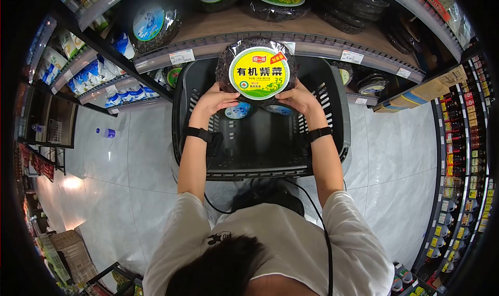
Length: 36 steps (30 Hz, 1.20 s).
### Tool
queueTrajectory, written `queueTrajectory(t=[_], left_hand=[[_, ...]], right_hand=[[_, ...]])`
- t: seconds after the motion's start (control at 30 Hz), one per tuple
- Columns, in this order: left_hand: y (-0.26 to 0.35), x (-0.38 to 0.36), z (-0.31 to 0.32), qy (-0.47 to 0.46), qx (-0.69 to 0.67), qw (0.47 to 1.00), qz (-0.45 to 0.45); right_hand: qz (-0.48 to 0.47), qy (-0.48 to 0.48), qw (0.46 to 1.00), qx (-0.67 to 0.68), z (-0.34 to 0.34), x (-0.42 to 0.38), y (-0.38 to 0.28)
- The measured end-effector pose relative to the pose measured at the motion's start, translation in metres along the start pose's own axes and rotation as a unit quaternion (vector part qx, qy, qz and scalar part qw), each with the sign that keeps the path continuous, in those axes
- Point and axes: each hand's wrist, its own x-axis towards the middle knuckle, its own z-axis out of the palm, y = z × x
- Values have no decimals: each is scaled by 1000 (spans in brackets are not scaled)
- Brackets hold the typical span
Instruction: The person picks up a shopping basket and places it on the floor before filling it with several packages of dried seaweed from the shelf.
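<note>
A round, dark seaweed package [258,72] with a yellow, green and white label is held up over a black basket [260,167]. My left hand [214,100] grips its lower left edge, thumb on the front. On the lower right edge, my right hand [300,96] holds it the same way. Both wrists wear black bands. Beneath the held package, two blue-labelled packages [238,110] lie inside the basket, partly hidden by the package and my hands.
A wooden shelf [208,24] with more round packages and price tags runs across the front. Shelves of blue and white bags [99,77] stand at the left, and bottle shelves [453,161] at the right. A purple-capped item [106,133] lies on the floor [140,155].
</note>
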Motion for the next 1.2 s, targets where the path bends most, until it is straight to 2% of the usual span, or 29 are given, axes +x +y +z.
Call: queueTrajectory(t=[0.1, 0.2, 0.3, 0.4, 0.43, 0.53, 0.57, 0.67, 0.8, 0.87, 1.0, 1.03, 1.13, 1.17, 1.2], left_hand=[[0, 0, 0, 6, 3, 1000, 5], [2, -3, 2, 23, 11, 1000, -8], [-8, 1, -20, -19, 93, 993, -70], [-18, 3, -34, -13, 160, 975, -153], [-20, 4, -39, -20, 177, 965, -192], [-24, 2, -36, -9, 258, 930, -260], [-24, 0, -34, -20, 268, 923, -275], [-21, -6, -27, -51, 297, 899, -318], [-38, 6, -39, -170, 282, 853, -406], [-43, 11, -45, -217, 324, 818, -422], [-36, 5, -42, -159, 342, 831, -409], [-36, 6, -44, -137, 348, 836, -402], [-37, 8, -44, -150, 397, 805, -414], [-40, 9, -44, -154, 393, 805, -417], [-43, 12, -43, -161, 400, 796, -426]], right_hand=[[-4, -4, 1000, 2, 2, -2, 0], [46, -14, 999, 18, 6, -10, -7], [80, 22, 997, -7, 8, -12, -10], [118, 3, 992, -33, -6, 2, 2], [123, 32, 988, -83, -2, -3, 1], [166, -4, 974, -155, -6, 0, 7], [180, 18, 969, -167, -7, -1, 9], [192, -17, 968, -160, -14, 3, 18], [271, 5, 949, -164, -26, 9, 33], [306, -14, 942, -138, -34, 10, 41], [335, -44, 930, -147, -47, 13, 52], [319, -64, 917, -229, -49, 15, 53], [339, -61, 841, -418, -43, 20, 42], [274, -19, 828, -489, -39, 14, 41], [278, -13, 796, -538, -33, 9, 33]])
